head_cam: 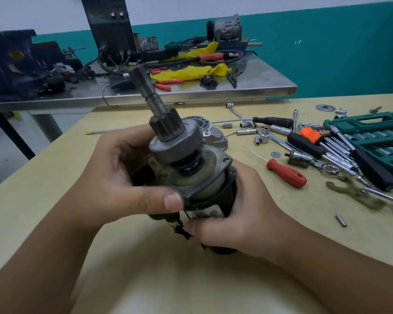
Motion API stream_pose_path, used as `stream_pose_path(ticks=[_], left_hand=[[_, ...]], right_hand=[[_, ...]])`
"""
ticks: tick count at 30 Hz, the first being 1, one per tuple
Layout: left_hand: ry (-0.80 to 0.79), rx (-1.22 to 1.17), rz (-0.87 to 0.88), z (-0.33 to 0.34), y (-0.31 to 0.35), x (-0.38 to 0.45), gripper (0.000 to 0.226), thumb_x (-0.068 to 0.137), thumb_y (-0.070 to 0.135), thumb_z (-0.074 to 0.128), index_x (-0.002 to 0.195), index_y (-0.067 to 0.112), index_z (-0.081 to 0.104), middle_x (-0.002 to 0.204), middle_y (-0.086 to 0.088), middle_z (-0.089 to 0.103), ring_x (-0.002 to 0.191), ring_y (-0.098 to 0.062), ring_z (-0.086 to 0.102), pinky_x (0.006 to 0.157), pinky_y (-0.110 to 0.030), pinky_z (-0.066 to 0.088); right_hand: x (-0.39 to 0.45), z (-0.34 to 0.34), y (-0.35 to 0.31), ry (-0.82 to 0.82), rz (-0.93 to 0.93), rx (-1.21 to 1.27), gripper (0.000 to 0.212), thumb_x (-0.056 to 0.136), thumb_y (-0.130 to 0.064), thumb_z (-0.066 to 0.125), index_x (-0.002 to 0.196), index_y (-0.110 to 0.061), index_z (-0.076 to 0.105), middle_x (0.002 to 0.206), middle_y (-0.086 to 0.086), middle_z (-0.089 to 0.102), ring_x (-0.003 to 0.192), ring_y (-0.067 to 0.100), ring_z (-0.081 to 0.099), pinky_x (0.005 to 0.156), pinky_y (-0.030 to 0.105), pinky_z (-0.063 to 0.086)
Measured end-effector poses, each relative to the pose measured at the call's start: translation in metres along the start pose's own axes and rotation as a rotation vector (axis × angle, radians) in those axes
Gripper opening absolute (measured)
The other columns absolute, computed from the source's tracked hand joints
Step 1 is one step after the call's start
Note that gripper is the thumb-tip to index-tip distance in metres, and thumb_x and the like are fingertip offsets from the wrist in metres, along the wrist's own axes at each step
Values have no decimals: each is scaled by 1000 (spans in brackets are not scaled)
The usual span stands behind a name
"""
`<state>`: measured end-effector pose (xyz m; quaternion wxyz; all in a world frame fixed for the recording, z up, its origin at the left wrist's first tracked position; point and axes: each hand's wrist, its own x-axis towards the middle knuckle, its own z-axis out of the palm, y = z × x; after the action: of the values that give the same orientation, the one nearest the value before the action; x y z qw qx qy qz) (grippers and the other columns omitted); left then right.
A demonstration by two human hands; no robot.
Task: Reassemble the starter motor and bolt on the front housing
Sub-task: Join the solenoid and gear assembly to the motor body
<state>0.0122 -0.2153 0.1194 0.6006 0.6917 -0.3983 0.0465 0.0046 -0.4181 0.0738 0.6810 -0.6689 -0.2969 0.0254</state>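
The starter motor (204,182) stands tilted above the yellow table (145,257), its shaft and pinion gear (166,125) pointing up and to the left. My left hand (120,175) grips its upper left side, thumb pressed on the mounting plate's edge. My right hand (238,214) grips the black body lower down on the right. The grey aluminium front housing (211,132) lies on the table just behind the motor, partly hidden by it.
To the right lie a red-handled screwdriver (286,171), loose sockets, wrenches, pliers (354,193), a small pin (340,220) and a green socket-set case (372,134). A steel bench (191,89) behind carries tools, cables and yellow rags.
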Motion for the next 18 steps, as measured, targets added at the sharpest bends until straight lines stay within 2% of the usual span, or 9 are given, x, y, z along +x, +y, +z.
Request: stream_pose_path(ticks=[3,6,8,12,16,18], left_hand=[[2,93,-19,3,11,6,60,76,44,89,117,5,67,108,-13,74,102,-30,74,84,-35,59],[-21,163,-83,4,18,11,68,70,37,91,119,-1,63,109,-15,73,103,-33,74,82,-37,61],[-20,230,-112,3,24,13,62,66,27,86,120,6,65,111,-12,74,104,-30,74,82,-32,61],[-74,308,-182,5,34,21,65,61,33,84,122,17,65,112,-4,74,107,-27,74,83,-34,63],[-202,330,-237,6,44,34,56,65,34,82,114,13,67,105,-5,74,101,-27,74,77,-29,61],[-210,348,-280,8,47,39,51,66,35,82,109,13,68,101,-5,74,97,-26,75,76,-31,62]], right_hand=[[0,0,1,22,-19,19,56,66,7,83,117,-11,67,109,8,75,104,28,73,85,51,60],[0,1,-2,29,-13,26,53,66,-1,90,113,-14,69,105,4,77,100,25,74,84,48,62],[0,3,-4,51,-1,11,51,65,-3,91,109,-16,70,103,3,77,97,24,75,82,48,62],[-1,3,-3,77,13,-7,49,65,-5,89,109,-16,70,101,4,76,95,24,75,79,53,62],[-2,0,-4,79,6,4,52,66,-4,88,113,-13,68,104,5,76,98,24,74,81,47,62],[-2,-1,-4,75,16,29,51,67,0,87,113,-11,68,104,4,76,98,23,74,79,40,61]])
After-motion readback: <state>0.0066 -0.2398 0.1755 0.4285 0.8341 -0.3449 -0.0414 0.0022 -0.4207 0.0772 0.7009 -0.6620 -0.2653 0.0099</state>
